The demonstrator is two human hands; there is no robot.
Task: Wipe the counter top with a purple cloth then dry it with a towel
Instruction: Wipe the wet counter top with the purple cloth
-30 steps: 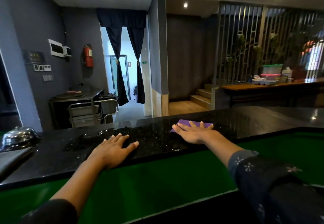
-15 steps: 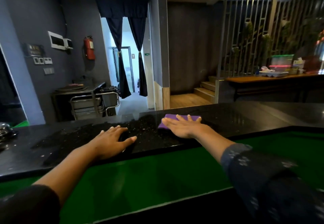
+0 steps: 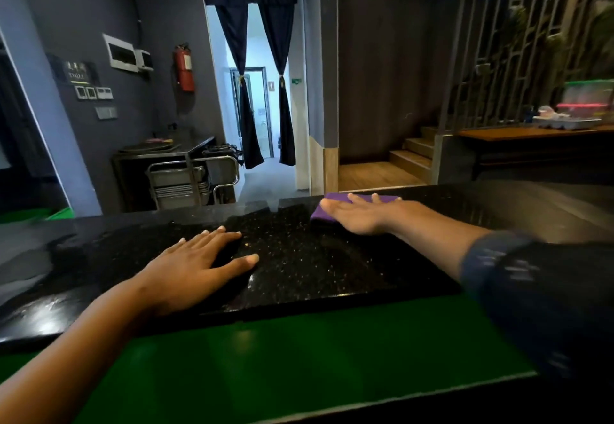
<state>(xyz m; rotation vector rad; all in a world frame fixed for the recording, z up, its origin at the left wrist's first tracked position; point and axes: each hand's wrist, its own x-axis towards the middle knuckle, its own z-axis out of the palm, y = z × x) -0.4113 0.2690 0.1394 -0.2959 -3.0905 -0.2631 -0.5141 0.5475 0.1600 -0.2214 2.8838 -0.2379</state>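
Note:
A black speckled counter top point(image 3: 315, 264) runs across the view, wet and glossy on its left part. A purple cloth point(image 3: 320, 212) lies flat near the counter's far edge. My right hand point(image 3: 362, 216) presses on the cloth with straight, spread fingers and covers most of it. My left hand point(image 3: 199, 267) rests flat on the bare counter to the left, near the front edge, fingers straight. No towel is in view.
A green surface point(image 3: 282, 357) lies below the counter's front edge. Beyond the counter stand a steel trolley point(image 3: 189, 177), a curtained doorway point(image 3: 255, 114), wooden steps point(image 3: 408, 157) and a wooden table point(image 3: 531, 133) with plastic containers point(image 3: 584, 101).
My right hand has slid the purple cloth leftward along the counter's far edge. My left hand has stayed flat on the counter. The camera has turned to the right.

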